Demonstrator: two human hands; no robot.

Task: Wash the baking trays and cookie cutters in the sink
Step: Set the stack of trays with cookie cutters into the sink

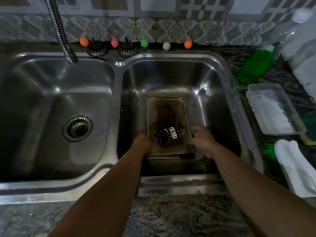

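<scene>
Risk of tipping the tray (pixel 166 108) in the right basin of the sink (pixel 220 69) and spilling the cutters (pixel 166 135) piled between the two grips, if lifted by one edge alone, greasy as it looks. Left grip (pixel 142 140) curled over the tray's left rim, holding it. Right grip (pixel 202 139) half spread, fingers loosely bent just beside the right rim, holding nothing; whether touching, cannot tell.
</scene>
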